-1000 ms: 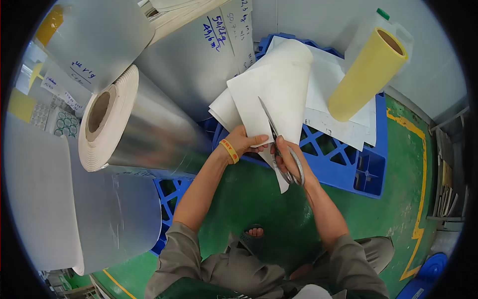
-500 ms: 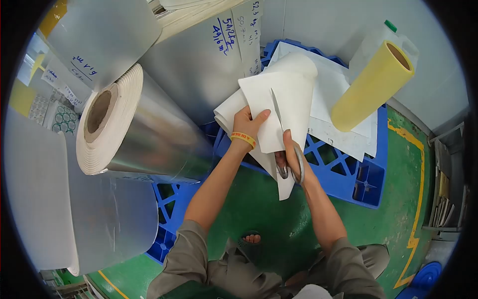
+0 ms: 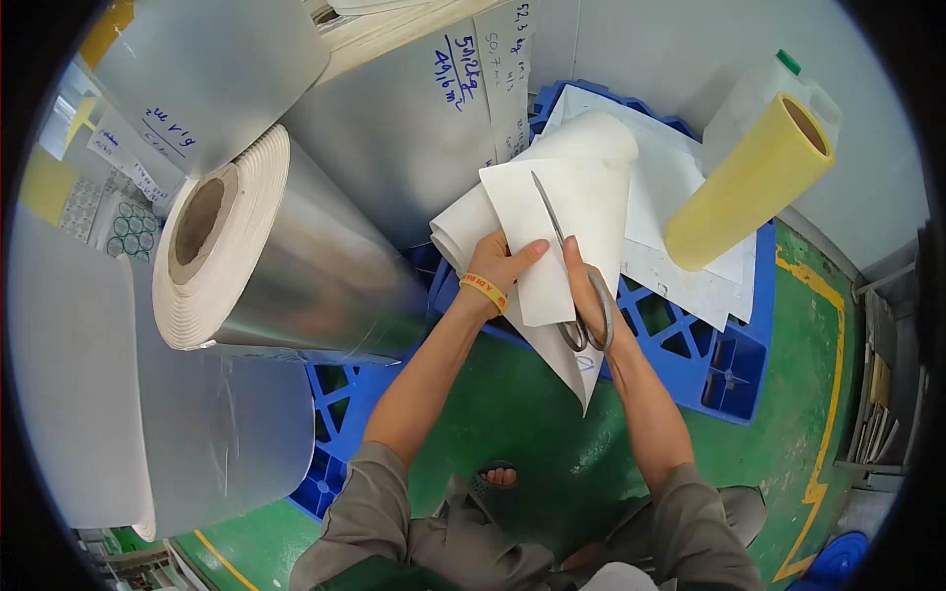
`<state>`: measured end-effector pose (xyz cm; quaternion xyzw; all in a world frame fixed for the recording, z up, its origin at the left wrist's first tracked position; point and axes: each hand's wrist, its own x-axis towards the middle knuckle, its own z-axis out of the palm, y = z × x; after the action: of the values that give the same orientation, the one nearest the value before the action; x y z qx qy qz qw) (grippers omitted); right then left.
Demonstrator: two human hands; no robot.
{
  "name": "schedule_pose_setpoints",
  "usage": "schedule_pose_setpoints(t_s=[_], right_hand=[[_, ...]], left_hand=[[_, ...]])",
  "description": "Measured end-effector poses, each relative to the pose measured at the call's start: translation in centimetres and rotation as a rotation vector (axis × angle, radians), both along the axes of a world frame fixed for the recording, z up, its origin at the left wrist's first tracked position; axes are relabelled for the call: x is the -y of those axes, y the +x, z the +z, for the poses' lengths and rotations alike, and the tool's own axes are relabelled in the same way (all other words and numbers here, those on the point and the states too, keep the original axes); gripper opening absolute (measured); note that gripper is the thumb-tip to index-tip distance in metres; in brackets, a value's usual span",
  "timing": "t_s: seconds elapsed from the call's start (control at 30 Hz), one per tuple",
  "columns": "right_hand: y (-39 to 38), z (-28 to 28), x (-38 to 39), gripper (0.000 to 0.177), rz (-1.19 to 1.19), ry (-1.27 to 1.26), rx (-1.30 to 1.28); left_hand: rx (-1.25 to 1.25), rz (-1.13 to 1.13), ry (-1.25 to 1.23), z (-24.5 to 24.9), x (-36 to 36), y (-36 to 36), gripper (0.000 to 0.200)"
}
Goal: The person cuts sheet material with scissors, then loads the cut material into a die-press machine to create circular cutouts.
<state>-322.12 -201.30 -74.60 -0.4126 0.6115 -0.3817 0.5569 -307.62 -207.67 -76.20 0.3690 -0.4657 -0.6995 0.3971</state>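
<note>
A white sheet point(image 3: 517, 212), paper-like, is gripped near its left edge by my left hand point(image 3: 498, 271), thumb on top and fingers underneath. My right hand point(image 3: 583, 281) holds metal scissors point(image 3: 546, 202), their visible blade lying along the sheet and pointing away from me. Both scissor handle loops show beside the right palm. Part of the blades and most right fingers are hidden by the sheet. Behind it lies a larger curled white sheet point(image 3: 603, 163), and a pointed white flap with a blue mark hangs below the hands.
A large silver roll point(image 3: 325, 266) stands at left. A yellow roll point(image 3: 749, 187) leans over flat white sheets point(image 3: 680, 286) on a blue pallet point(image 3: 690, 379). A plastic jug point(image 3: 749, 108) is behind. Handwritten figures mark the silver material point(image 3: 394, 138).
My right hand has shifted slightly, and more of the scissor handles shows. The hanging flap has swung lower and right, exposing a blue mark. My left hand keeps its grip.
</note>
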Motion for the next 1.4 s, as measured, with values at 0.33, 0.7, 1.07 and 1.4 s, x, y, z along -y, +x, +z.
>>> schedule_pose_setpoints(t_s=[0.33, 0.7, 1.07, 1.4], right_hand=[[-1.5, 2.8, 2.9, 0.07, -0.102, 0.109, 0.183], [4.7, 26.8, -22.3, 0.031, 0.671, -0.053, -0.531], [48.0, 46.4, -39.4, 0.039, 1.77, -0.171, -0.574], [91.8, 61.2, -41.9, 0.017, 1.467, -0.351, -0.002]], left_hand=[[0.263, -0.12, 0.054, 3.3, -2.0, -0.1, 0.033], [0.942, 0.434, 0.373, 23.9, -39.5, 19.2, 0.035], [0.004, 1.97, 0.539, 43.3, -73.1, 49.8, 0.026], [-0.562, 2.143, -0.269, 64.4, -74.7, 87.3, 0.033]])
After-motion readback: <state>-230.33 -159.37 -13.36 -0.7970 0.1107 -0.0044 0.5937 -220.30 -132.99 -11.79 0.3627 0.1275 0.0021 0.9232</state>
